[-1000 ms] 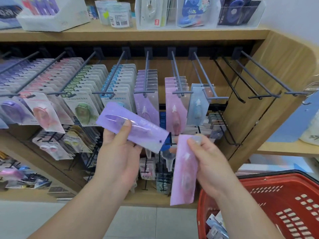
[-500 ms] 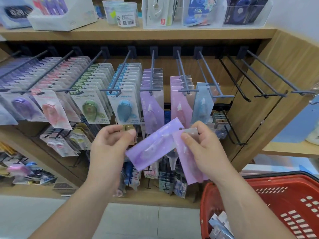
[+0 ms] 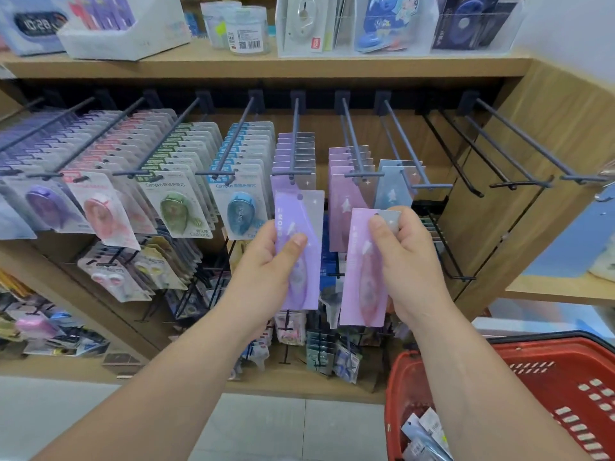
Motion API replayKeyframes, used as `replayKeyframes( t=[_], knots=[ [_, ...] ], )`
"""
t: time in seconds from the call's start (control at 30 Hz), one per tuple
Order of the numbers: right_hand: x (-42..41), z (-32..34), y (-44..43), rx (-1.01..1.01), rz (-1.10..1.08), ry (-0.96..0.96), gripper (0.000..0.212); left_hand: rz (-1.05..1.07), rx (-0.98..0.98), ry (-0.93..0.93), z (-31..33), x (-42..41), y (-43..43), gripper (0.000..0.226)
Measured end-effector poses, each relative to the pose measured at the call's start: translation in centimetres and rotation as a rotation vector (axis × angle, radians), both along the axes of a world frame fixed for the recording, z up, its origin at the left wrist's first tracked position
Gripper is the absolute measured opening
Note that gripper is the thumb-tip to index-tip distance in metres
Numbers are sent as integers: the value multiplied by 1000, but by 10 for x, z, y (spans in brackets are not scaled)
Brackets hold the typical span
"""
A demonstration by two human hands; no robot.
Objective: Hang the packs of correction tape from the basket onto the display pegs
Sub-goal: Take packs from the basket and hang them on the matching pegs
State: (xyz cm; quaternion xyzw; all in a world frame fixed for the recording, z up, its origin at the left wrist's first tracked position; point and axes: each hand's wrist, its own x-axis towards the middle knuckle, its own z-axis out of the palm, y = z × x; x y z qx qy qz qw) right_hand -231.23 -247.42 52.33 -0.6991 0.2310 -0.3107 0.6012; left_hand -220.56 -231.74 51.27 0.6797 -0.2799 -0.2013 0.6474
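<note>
In the head view, our left hand (image 3: 263,264) pinches a long purple card pack of correction tape (image 3: 309,214). Our right hand (image 3: 412,261) pinches a long pink card pack (image 3: 361,261). We should line each top hole up with the thin dark metal peg (image 3: 293,144) just above that hand, then slide slowly.

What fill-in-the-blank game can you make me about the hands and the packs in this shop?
1. The left hand holds the purple pack and the right hand holds the pink pack, so the hands hold ____ packs altogether.
2. The basket beside the right arm is coloured ____.
3. On the pegs, the front pack hanging between the pink tape pack and the blue tape pack has a ____ tape inside.

Missing words: two; red; green.
</note>
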Motion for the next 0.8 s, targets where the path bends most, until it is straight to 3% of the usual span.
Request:
replayKeyframes(
  t=[0.3, 0.47, 0.53, 0.63, 0.8],
  knots=[
    [0, 3, -1, 137, 0, -2, 21, 88, -65, 59, 0, 11, -16, 29],
    [6, 8, -5, 63, 12, -11, 19, 119, -113, 84, 1, 15, -17, 62],
    [9, 11, -7, 10, -6, -4, 23, 118, -94, 97, 1, 17, -17, 55],
    [13, 15, -8, -34, -41, -32, 26, 153, -59, 98, -3, 25, -19, 27],
    [24, 18, -10, -63, -82, -66, 23, 258, 33, 37, -12, 26, -22, 40]
  ],
)
